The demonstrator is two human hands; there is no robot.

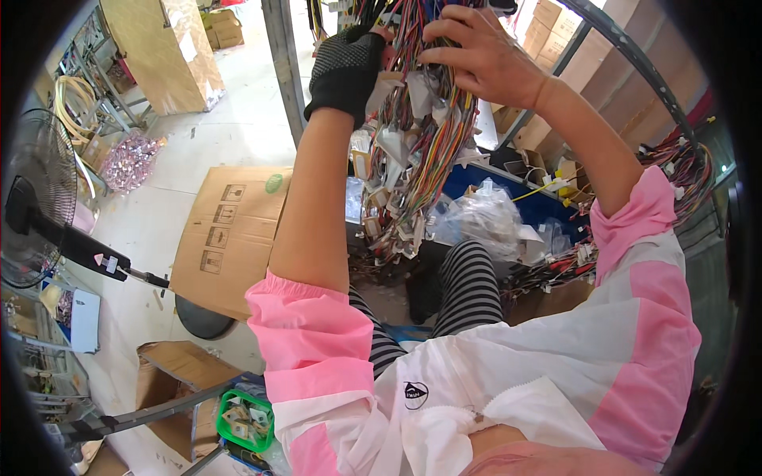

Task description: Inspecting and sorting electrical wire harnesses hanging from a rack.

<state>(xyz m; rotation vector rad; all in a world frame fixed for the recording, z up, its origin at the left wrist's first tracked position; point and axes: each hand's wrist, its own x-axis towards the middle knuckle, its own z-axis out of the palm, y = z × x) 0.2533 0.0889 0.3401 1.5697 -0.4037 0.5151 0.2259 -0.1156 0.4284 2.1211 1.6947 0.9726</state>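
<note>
A thick hanging bundle of wire harnesses [444, 143], in many colours with white connectors and tags, fills the upper middle. My left hand [345, 71], in a black dotted fingerless glove, is closed at the bundle's left side, its bare fingertips against the wires. From the right, my bare right hand [492, 55] reaches across the top of the bundle with bent fingers hooked over the strands. The spots where the fingertips meet the wires are partly hidden. Lower down, the loose harness ends hang in front of my striped trouser legs [470, 282].
Clear plastic bags [484, 218] lie in a blue bin behind the bundle. A cardboard sheet [230, 238] stands to the left, beside a black fan [40, 202]. Below are an open carton [171, 381] and a green tray [244, 420] of small parts. A metal post [283, 63] rises left of my glove.
</note>
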